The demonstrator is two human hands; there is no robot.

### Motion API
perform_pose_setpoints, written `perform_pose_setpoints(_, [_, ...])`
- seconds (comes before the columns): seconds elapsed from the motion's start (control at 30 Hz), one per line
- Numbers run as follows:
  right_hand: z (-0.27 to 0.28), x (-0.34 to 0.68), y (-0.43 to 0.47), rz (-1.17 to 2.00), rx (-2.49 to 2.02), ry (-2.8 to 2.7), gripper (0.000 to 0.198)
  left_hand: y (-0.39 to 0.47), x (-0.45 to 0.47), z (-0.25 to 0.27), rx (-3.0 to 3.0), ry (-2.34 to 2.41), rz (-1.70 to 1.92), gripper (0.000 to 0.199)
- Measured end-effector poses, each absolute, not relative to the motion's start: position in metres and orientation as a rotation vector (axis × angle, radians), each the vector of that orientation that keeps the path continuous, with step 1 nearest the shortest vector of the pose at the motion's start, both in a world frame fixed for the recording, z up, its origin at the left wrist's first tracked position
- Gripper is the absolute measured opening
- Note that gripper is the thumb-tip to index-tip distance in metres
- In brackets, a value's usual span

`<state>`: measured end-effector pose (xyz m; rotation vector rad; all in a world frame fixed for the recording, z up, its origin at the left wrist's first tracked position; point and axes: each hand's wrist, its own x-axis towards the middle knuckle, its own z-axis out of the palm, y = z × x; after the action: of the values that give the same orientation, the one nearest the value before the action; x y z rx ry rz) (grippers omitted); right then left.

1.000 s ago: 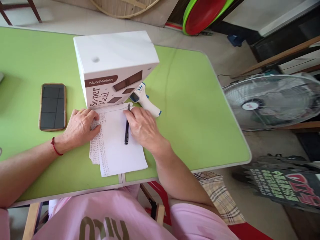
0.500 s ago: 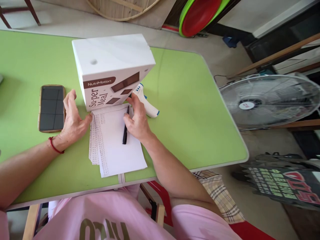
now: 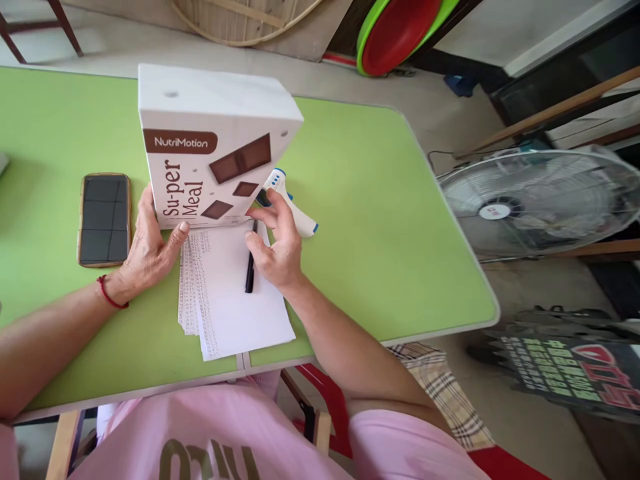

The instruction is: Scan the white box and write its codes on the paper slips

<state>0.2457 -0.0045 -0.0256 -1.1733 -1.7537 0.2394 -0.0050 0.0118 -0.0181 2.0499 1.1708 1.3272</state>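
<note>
A white box [image 3: 185, 177] printed "NutriMotion Su-per Meal" stands tilted toward me over the top of a stack of papers [image 3: 245, 307]. My left hand [image 3: 150, 240] grips its lower left corner, thumb on the front and fingers around the side. At the lower right corner is my right hand [image 3: 277, 247], its fingertips against the bottom edge and its thumb bent in front, over the papers. A black pen [image 3: 249, 270] lies on the top sheet below that thumb. Behind the right fingers rests a white and blue thermometer gun [image 3: 299, 219], partly hidden.
A phone in a brown case [image 3: 104, 220] lies left of my left hand on the green table [image 3: 380, 220]. Beyond the table's right edge stand a fan [image 3: 500, 207] and a dark printed bag [image 3: 565, 373]. Red and green basins [image 3: 395, 40] lean at the back.
The box has shifted left and turned, showing more of its front. My left hand has closed on its lower left corner. My right fingertips have moved out from behind it to its bottom edge.
</note>
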Motion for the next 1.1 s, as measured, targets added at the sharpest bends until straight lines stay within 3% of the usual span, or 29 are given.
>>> perform_pose_setpoints(0.23, [-0.015, 0.243, -0.008, 0.213, -1.087, -1.702, 0.061, 0.013, -0.005, -0.016, 2.057, 1.224, 1.351, 0.06])
perform_pose_setpoints(0.37, [-0.015, 0.247, -0.004, 0.239, -1.11, -1.692, 0.057, 0.012, -0.003, -0.015, 2.008, 1.293, 1.329, 0.069])
perform_pose_setpoints(0.6, [-0.027, 0.278, 0.019, -0.053, -1.763, -1.798, 0.056, 0.013, 0.001, 0.003, 1.997, 1.217, 1.246, 0.058])
perform_pose_setpoints(0.73, [-0.036, 0.296, 0.028, -0.014, -1.838, -1.785, 0.055, 0.012, 0.002, 0.007, 1.971, 1.239, 1.25, 0.063])
perform_pose_setpoints(0.93, [-0.014, 0.278, 0.017, 0.334, -1.482, -1.553, 0.054, 0.011, 0.002, 0.006, 1.931, 1.278, 1.236, 0.064])
perform_pose_setpoints(1.1, [0.016, 0.23, -0.027, 1.023, -1.015, -1.361, 0.044, 0.011, 0.002, 0.007, 1.932, 1.319, 1.209, 0.067])
